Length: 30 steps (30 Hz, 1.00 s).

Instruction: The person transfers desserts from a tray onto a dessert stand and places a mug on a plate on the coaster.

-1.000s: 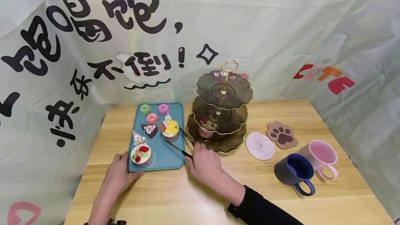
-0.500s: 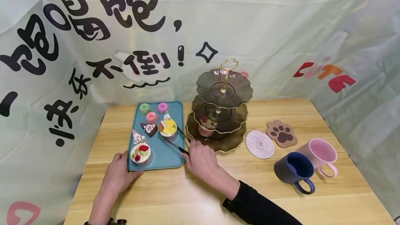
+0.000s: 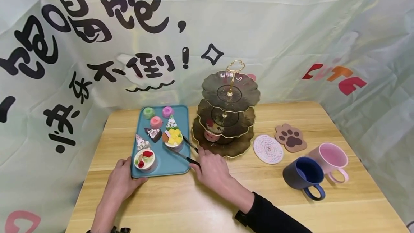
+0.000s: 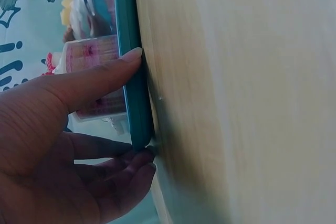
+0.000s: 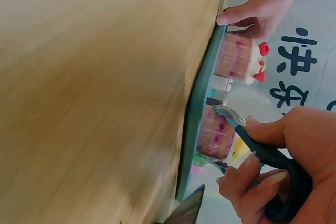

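Black-handled tongs [image 5: 269, 156] are being held in a person's right grip [image 3: 213, 168], curled round their handles. A dessert cup topped with yellow fruit [image 3: 174, 139], upright on a blue tray [image 3: 168, 168], is being straddled by the tongs' arms; whether it is being squeezed cannot be told. The tray's near left corner is being pinched by the left grip [image 3: 121, 178], near a second cup topped with red fruit [image 3: 144, 159]. On the wooden surface [image 3: 171, 204], the tray is being flanked on its right by a three-tiered stand [image 3: 245, 92].
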### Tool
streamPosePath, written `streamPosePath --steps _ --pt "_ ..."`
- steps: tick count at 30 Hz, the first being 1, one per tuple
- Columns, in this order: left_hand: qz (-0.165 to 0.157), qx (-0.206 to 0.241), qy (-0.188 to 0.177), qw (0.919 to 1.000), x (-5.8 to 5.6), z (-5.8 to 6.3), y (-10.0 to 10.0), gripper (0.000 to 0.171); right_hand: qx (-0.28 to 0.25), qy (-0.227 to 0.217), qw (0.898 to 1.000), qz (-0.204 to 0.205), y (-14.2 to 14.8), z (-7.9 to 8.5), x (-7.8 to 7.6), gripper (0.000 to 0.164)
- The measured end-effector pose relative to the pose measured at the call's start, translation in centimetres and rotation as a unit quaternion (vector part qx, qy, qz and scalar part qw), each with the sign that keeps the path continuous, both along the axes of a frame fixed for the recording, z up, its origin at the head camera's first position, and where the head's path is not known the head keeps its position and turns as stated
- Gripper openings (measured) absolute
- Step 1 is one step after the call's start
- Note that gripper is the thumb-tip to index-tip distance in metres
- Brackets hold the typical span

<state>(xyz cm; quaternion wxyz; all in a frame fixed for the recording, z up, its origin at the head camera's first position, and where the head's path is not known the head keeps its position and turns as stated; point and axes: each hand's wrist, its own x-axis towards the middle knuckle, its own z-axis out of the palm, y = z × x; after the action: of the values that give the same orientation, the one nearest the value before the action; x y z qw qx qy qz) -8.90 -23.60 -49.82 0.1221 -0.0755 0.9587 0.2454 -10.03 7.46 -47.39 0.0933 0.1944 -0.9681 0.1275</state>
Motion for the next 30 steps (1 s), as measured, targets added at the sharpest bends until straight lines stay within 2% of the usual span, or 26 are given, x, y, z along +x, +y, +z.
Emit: streamPosePath --steps 4,10,13,18,30 --pt "-0.006 -0.001 0.010 0.9999 0.0 0.1 0.1 0.102 -0.012 0.004 1.000 -0.001 1.2 0.9 1.0 0.052" --pt "-0.005 -0.001 0.001 1.0000 -0.1 0.3 0.1 0.102 -0.019 0.041 0.999 0.003 3.2 2.4 2.9 0.055" --pt "-0.006 -0.003 -0.001 1.0000 0.0 0.3 0.1 0.102 -0.022 0.038 0.999 0.001 4.4 3.2 3.9 0.056" --pt "-0.011 -0.007 -0.003 0.9999 0.0 0.3 0.0 0.102 -0.030 0.033 0.999 -0.006 6.5 4.3 5.3 0.049" --pt "-0.009 -0.007 -0.008 0.9999 0.1 0.3 0.1 0.104 -0.009 0.040 0.998 -0.042 11.8 4.7 7.1 0.053"
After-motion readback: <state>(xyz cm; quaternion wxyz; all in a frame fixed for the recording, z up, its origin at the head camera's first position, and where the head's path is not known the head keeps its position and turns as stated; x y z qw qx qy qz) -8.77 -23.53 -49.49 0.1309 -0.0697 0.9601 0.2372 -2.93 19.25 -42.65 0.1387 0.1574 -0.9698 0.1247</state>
